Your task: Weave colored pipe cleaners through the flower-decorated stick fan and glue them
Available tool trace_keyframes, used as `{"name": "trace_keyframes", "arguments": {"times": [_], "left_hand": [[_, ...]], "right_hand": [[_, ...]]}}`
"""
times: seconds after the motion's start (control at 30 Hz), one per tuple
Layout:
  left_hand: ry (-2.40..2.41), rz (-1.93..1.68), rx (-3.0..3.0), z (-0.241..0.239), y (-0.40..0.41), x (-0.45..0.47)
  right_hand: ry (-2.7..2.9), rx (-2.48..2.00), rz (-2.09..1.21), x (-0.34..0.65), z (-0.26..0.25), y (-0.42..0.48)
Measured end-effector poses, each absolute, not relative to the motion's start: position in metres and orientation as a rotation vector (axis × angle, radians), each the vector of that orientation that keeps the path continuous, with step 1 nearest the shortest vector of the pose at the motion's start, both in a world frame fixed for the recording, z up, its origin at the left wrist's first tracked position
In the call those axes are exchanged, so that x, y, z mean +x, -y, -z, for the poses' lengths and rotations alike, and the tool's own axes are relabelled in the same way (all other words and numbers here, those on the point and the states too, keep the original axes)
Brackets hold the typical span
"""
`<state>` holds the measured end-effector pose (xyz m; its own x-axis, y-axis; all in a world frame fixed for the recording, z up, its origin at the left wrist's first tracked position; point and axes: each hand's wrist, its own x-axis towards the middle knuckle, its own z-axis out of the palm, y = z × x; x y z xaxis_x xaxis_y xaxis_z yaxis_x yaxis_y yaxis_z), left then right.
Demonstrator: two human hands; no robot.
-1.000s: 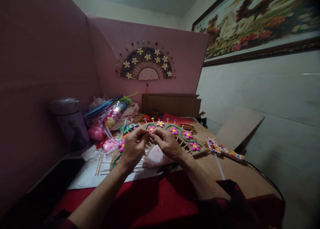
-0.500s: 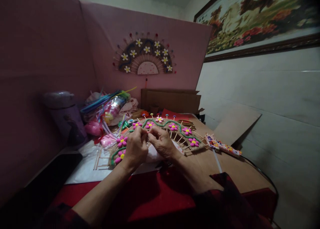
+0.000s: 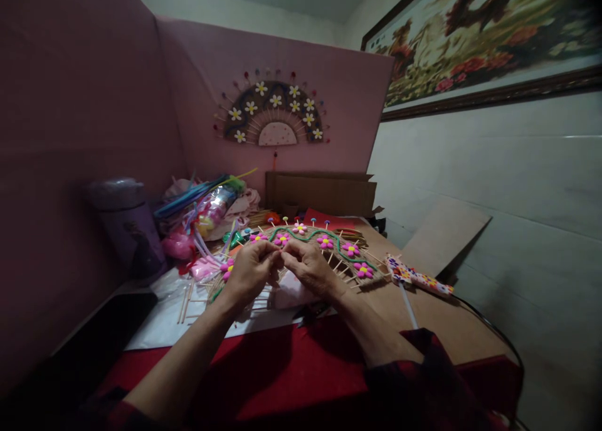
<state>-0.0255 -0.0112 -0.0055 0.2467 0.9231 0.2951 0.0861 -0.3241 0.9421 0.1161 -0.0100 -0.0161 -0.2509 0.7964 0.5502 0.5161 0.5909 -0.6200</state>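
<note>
My left hand point(image 3: 253, 269) and my right hand point(image 3: 311, 269) meet fingertip to fingertip above a fan-shaped craft point(image 3: 350, 265). Both are closed in a pinch, and whatever lies between the fingers is too small or too hidden to name. The craft has a twine-wrapped arc, wooden sticks, pink flowers point(image 3: 325, 242) with yellow centres and a wavy green cord point(image 3: 301, 233). Small coloured beads top several sticks along its far edge. A pale half-round piece point(image 3: 288, 292) at its base shows partly below my hands, which cover the craft's middle.
A glue gun point(image 3: 418, 276) in flowered cover rests at the right, its cord trailing off. Plastic bags and ribbons point(image 3: 207, 214), a purple bottle point(image 3: 126, 230) and a dark phone-like slab point(image 3: 101, 330) lie left. Behind stands cardboard point(image 3: 320, 191); a finished fan point(image 3: 277, 111) hangs above.
My hands stay pinched together, the left one tilting flatter and both shifting slightly. The camera view has tipped up a little, so the background sits lower.
</note>
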Motion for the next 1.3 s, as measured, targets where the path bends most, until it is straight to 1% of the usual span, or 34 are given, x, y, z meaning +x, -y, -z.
{"name": "trace_keyframes", "arguments": {"times": [0.1,0.2,0.3,0.43,0.6,0.7,0.87,0.97,1.07,1.3], "left_hand": [[-0.926,-1.141,1.582,0.003,0.013,-0.026],[-0.931,-1.164,1.593,0.006,0.014,-0.025],[-1.029,-1.266,1.743,0.014,0.013,-0.023],[-1.274,-1.480,1.991,0.025,0.012,-0.020],[-1.370,-1.545,2.028,0.031,0.017,-0.017],[-1.339,-1.556,1.969,0.029,0.017,-0.016],[-1.029,-1.463,1.461,0.022,0.014,-0.016],[-0.887,-1.407,1.308,0.017,0.015,-0.016],[-0.855,-1.396,1.292,0.012,0.019,-0.016],[-0.960,-1.297,1.443,0.004,0.019,-0.019]], "right_hand": [[1.947,-1.057,-0.337,0.117,0.014,0.012],[1.984,-1.039,-0.311,0.117,0.012,0.015],[2.002,-1.001,-0.280,0.114,0.014,0.015],[1.959,-0.985,-0.242,0.106,0.022,0.014],[1.856,-1.026,-0.211,0.096,0.030,0.018],[1.851,-1.041,-0.208,0.096,0.029,0.019],[1.857,-1.038,-0.261,0.106,0.019,0.017],[1.861,-1.038,-0.279,0.110,0.017,0.014],[1.849,-1.048,-0.285,0.111,0.018,0.013],[1.881,-1.087,-0.250,0.116,0.015,0.014]]}}
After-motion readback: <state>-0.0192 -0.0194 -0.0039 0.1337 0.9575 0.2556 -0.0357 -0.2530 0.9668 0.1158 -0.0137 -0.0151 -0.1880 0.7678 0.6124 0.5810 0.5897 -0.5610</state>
